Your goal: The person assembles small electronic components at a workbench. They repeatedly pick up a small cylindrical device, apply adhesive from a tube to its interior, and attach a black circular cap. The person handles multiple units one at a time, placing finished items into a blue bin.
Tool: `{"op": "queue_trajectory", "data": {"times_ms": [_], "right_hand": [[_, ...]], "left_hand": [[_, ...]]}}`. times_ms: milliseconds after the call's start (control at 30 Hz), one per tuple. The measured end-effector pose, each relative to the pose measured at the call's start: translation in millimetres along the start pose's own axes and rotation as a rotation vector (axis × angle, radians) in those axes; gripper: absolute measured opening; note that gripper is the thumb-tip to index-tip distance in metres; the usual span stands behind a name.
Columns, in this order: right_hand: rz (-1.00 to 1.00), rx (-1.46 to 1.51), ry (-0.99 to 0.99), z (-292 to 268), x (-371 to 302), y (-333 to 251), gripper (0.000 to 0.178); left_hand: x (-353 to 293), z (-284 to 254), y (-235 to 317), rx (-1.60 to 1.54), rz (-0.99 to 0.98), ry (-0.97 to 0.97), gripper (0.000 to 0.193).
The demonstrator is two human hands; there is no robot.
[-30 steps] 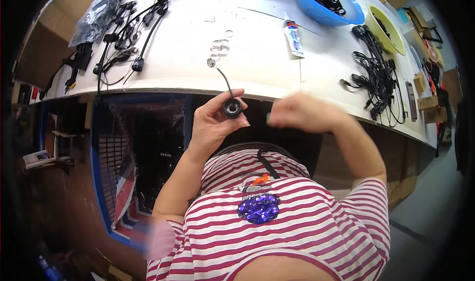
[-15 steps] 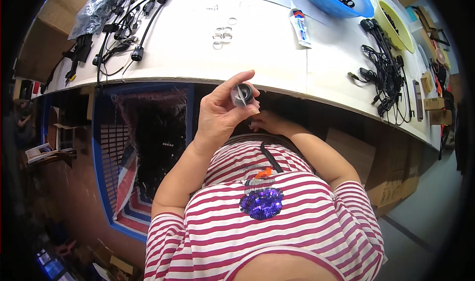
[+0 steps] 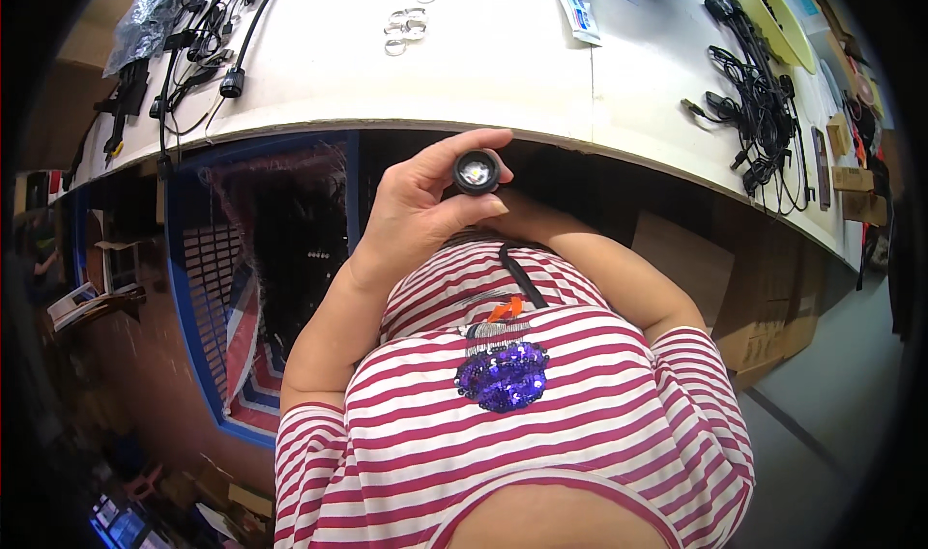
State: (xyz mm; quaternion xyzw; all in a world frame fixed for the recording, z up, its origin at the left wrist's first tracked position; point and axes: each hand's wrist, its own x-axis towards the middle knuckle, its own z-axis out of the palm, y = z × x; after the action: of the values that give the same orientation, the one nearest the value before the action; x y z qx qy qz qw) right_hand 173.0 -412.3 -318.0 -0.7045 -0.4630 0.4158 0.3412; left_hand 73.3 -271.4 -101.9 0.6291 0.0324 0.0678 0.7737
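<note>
Twelve o'clock: left hand, clamped on black cylinder; its bright face, earlier streaked, I saw whole. Right hand, behind: grip I couldn't tell.

Workshop: long white worktable, piled black cables, cardboard boxes.

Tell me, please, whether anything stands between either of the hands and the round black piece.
Nothing visible blocks the left hand, which holds the round black piece. The right hand is partly hidden behind the left, so whether its way is clear cannot be told.
</note>
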Motion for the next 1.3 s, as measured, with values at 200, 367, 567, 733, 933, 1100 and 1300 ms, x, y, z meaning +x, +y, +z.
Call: {"op": "queue_trajectory", "data": {"times_ms": [200,367,567,733,933,1100,1300], "right_hand": [[0.012,-0.013,0.007,6.1,3.9,6.4,0.033],[0.002,-0.289,-0.124,-71.8,-49.2,-137.0,0.019],[-0.346,-0.432,0.616,-134.3,-5.3,-209.3,0.015],[-0.307,-0.647,0.658,-149.1,63.4,-192.8,0.017],[-0.202,-0.608,0.574,-160.0,68.5,-188.6,0.022],[0.067,-0.332,0.439,-170.3,31.4,-194.2,0.029],[-0.047,-0.545,0.569,-159.7,17.4,-185.8,0.028]], "left_hand": [[0.1,0.0,1.7,0.089,0.002,-0.026,0.051],[-1.5,-19.6,-7.4,-0.127,0.158,0.059,0.054],[-2.3,-36.8,-9.8,-0.087,0.254,0.161,0.059],[-12.4,-45.3,-13.8,-0.165,0.349,0.158,0.046],[-18.3,-48.4,-10.3,-0.122,0.335,0.135,0.047],[-8.4,-50.4,-23.2,-0.099,0.326,0.135,0.044],[2.0,-45.1,-31.6,-0.115,0.295,0.108,0.045]]}}
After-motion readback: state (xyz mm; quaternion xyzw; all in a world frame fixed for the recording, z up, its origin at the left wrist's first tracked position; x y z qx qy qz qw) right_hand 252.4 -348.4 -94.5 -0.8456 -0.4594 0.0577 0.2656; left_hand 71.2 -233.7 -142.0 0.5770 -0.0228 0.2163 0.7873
